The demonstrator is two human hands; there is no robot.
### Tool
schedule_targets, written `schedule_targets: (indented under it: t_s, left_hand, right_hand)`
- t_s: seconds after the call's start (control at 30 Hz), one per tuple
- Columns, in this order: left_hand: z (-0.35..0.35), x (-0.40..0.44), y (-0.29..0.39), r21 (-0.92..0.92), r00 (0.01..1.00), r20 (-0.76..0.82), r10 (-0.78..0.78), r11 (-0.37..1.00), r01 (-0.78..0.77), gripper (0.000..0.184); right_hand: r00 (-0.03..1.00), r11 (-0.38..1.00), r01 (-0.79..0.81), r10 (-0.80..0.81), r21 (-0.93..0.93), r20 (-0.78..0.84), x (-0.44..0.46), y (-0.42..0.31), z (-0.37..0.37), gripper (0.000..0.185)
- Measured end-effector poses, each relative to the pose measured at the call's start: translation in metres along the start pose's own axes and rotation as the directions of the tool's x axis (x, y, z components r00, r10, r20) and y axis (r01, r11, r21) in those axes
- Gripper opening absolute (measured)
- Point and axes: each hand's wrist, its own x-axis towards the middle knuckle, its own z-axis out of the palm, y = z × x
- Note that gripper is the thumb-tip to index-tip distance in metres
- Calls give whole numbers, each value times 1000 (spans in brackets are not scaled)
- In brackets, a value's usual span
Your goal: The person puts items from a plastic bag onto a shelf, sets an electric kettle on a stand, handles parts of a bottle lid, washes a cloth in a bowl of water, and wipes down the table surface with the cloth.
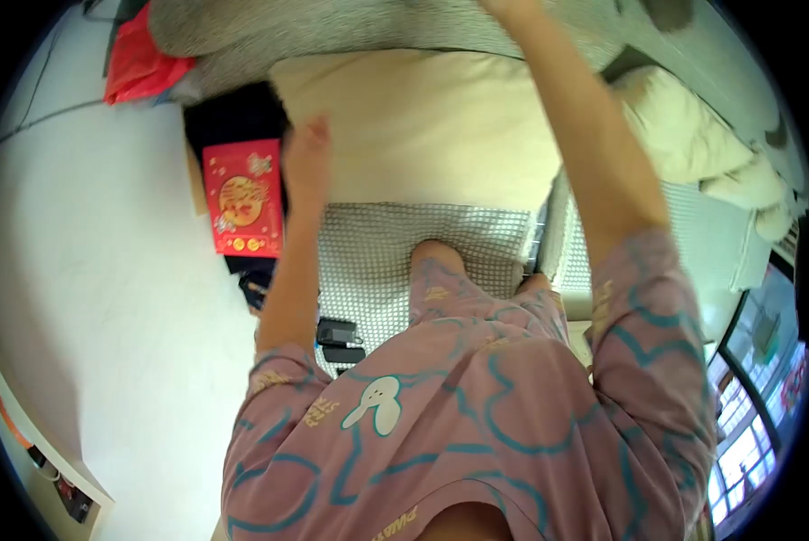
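A flat, cream cloth piece (422,126), a cushion or folded fabric, lies on the grey seat in front of me. My left hand (309,149) is over its left edge, beside a red box (245,203) with gold print. Motion smears its fingers; whether it touches the cloth I cannot tell. At the top edge of the view, beyond the cloth's far right corner, is my right hand (511,5). Most of it is cut off, and its fingers do not show.
Under the red box is dark cloth (233,117). A red bag (143,63) sits at upper left. Black devices (340,335) lie by my leg on the textured seat cover (368,261). Cream bedding (684,126) is heaped at right. White floor (152,316) spans the left.
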Motion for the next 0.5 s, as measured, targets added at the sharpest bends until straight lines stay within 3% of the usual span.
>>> schedule_targets:
  t_s: [0.03, 0.1, 0.13, 0.17, 0.2, 0.23, 0.27, 0.3, 0.37, 0.4, 0.47, 0.5]
  left_hand:
    - [35, -34, -7, -122, 972, 235, 5, 992, 24, 39]
    - [106, -77, -7, -64, 923, 316, 219, 976, -209, 62]
    - [118, -79, 10, -83, 908, 342, 243, 970, -229, 62]
    - [129, -77, 33, 70, 880, 371, 298, 935, -346, 72]
    - [142, -74, 60, 211, 840, 410, 356, 859, -466, 82]
    - [151, -64, 79, 267, 831, 369, 417, 809, -525, 87]
    - [159, -48, 95, 318, 810, 329, 485, 751, -579, 93]
    - [167, -35, 113, 361, 830, 383, 405, 762, -538, 97]
    - [190, -13, 134, 438, 847, 477, 234, 772, -460, 106]
    - [202, -3, 138, 475, 846, 514, 142, 774, -419, 111]
    - [231, 10, 113, 526, 827, 535, 172, 698, -486, 112]
    - [240, 3, 125, 630, 858, 510, 59, 654, -419, 112]
  right_hand:
    - [976, 974, -212, 206, -83, -77, -46, 5, -16, 49]
    - [937, 959, -261, 223, -114, -270, -158, 38, -38, 40]
    - [879, 881, -450, 406, -150, -249, -226, 58, -51, 39]
    - [718, 685, -696, 654, -215, -239, -299, 68, -63, 29]
    - [603, 542, -794, 758, -277, -248, -385, 90, -78, 28]
    - [558, 502, -829, 767, -245, -315, -471, 91, -88, 28]
    - [393, 323, -917, 837, -235, -381, -566, 92, -101, 31]
    - [202, 106, -963, 891, -246, -406, -641, 78, -114, 33]
    - [-92, -173, -980, 836, -100, -541, -745, 25, -125, 34]
    - [-129, -243, -961, 812, -130, -569, -810, 15, -127, 35]
    - [-544, -405, -837, 696, 369, -469, -854, -8, -136, 33]
    - [-556, -286, -809, 659, 514, -507, -868, -12, -137, 32]
